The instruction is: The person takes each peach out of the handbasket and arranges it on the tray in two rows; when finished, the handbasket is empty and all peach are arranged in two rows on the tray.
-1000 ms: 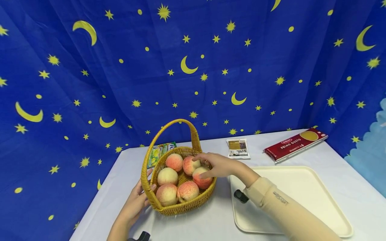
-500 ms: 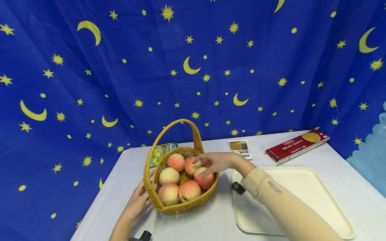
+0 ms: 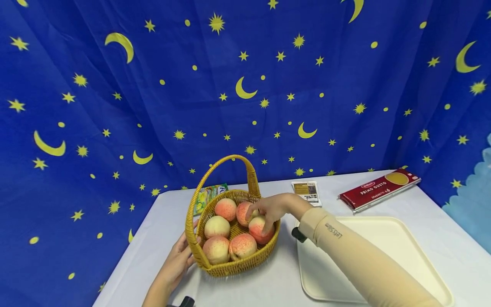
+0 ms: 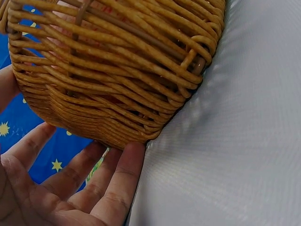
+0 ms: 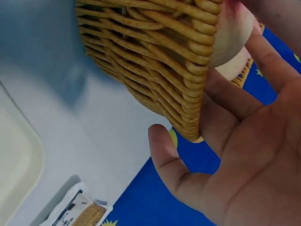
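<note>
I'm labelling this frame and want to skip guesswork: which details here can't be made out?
- Green packet, head view: mostly hidden behind the basket; print unreadable.
- Small white sachet, head view: text too small to read.
- Right hand, head view: whether it already grips the peach is unclear; the fingertips are hidden behind the fruit.
- Left hand, left wrist view: cut off by the frame edge.
- Basket contents, both wrist views: blocked by the wicker wall.

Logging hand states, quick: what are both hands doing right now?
Left hand: open, straight fingers against the basket wall.
Right hand: fingers curling over a peach in the basket.
</note>
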Motion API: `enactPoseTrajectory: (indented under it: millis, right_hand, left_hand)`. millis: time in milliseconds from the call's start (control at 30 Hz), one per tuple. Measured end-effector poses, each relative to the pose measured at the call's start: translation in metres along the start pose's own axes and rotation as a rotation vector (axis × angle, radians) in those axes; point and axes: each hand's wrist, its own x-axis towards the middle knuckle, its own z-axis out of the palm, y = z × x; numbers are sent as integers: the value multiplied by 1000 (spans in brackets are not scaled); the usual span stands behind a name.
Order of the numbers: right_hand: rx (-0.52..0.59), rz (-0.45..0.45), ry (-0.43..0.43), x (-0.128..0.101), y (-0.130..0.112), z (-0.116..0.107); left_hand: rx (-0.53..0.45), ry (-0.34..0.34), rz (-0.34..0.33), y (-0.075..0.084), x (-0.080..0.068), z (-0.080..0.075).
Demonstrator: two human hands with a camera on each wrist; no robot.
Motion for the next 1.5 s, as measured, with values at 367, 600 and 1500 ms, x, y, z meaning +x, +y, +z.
enactPoseTrajectory:
  millis: [367,600,1500]
  right_hand:
    - [5,-21,21,-3,3,0]
    - [66,-55,82,-10,9,-8]
    - [245,-183,260,-35,32,-20]
  left_hand:
    - [0,-7,26,-2,-1,0]
    - [1,-6,31,-5,-2,0]
    - [-5,2,49,-4,-2,1]
